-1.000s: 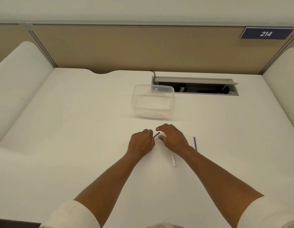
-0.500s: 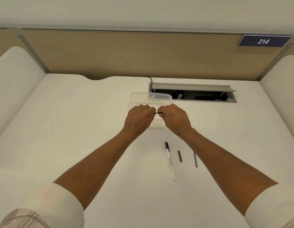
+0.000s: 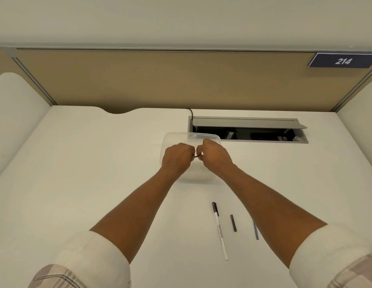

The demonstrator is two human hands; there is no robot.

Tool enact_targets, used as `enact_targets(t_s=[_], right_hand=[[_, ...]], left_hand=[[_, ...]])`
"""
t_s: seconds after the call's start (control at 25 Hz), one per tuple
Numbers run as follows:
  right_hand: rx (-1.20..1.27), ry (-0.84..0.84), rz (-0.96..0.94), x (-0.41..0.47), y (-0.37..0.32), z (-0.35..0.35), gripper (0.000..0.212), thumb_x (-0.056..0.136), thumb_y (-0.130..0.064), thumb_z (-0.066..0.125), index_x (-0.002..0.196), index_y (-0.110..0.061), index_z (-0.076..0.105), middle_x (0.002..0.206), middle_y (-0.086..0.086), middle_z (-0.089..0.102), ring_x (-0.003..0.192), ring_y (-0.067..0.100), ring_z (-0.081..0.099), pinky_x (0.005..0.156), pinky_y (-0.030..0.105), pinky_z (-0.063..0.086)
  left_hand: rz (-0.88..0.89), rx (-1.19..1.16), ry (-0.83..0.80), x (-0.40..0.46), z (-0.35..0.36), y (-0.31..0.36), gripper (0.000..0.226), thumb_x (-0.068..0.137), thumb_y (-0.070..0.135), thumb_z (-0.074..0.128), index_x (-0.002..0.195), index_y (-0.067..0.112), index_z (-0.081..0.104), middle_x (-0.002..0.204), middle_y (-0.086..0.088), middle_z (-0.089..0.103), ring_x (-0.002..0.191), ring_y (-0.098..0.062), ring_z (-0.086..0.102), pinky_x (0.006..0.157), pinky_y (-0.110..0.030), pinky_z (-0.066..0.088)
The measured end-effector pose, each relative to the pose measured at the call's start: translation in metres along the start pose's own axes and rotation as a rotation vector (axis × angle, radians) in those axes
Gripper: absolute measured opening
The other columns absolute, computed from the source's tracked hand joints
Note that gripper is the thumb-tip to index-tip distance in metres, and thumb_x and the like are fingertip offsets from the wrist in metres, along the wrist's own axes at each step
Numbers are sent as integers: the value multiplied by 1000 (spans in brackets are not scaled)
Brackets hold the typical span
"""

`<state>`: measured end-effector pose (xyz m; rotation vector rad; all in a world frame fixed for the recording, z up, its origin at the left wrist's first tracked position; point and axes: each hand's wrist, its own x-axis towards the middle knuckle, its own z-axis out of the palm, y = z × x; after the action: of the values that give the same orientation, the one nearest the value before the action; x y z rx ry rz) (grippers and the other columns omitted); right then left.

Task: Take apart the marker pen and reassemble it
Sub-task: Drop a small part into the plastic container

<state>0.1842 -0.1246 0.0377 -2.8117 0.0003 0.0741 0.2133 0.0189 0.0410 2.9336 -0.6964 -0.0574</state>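
Observation:
My left hand (image 3: pixel 176 157) and my right hand (image 3: pixel 216 155) are raised above the desk, fists close together, both pinching one thin dark marker part (image 3: pixel 196 156) of which only a short bit shows between them. On the white desk below lie the white marker barrel (image 3: pixel 220 231) with its dark tip pointing away from me, a short black piece (image 3: pixel 233 223) to its right, and a thin blue-grey ink stick (image 3: pixel 256 231) partly hidden by my right forearm.
A clear plastic container (image 3: pixel 170 140) stands on the desk behind my hands. An open cable hatch (image 3: pixel 247 132) with a grey lid is sunk into the desk at the back right. A tan partition wall with a "214" sign (image 3: pixel 343 61) closes the far side.
Both hands rose from the desk with the thin dark part, uncovering the barrel, black piece and ink stick. Over the last half second they stayed close together with little movement.

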Motion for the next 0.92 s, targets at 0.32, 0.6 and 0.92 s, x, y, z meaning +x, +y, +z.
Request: enact_targets(t_s=[0.32, 0.6, 0.92], right_hand=[[-122, -214, 22, 29, -6, 19, 15, 88, -6, 59, 93, -12, 72, 102, 10, 66, 92, 31, 65, 67, 30, 43], [-109, -255, 56, 30, -4, 25, 16, 88, -4, 58, 99, -8, 69, 107, 13, 67, 91, 29, 63, 70, 31, 43], [-63, -196, 79, 26, -11, 6, 19, 85, 4, 58, 98, -7, 67, 109, 12, 68, 94, 28, 67, 82, 34, 54]], left_hand=[[-51, 155, -206, 28, 21, -6, 17, 89, 13, 58, 100, 16, 70, 101, -8, 69, 90, -31, 67, 66, -31, 41], [-39, 184, -246, 31, 31, 0, 16, 88, 13, 58, 101, 15, 67, 102, -7, 69, 90, -28, 67, 65, -32, 40], [-66, 139, -203, 22, 12, 6, 24, 88, 0, 55, 106, 11, 65, 106, -11, 65, 93, -31, 66, 67, -34, 45]])
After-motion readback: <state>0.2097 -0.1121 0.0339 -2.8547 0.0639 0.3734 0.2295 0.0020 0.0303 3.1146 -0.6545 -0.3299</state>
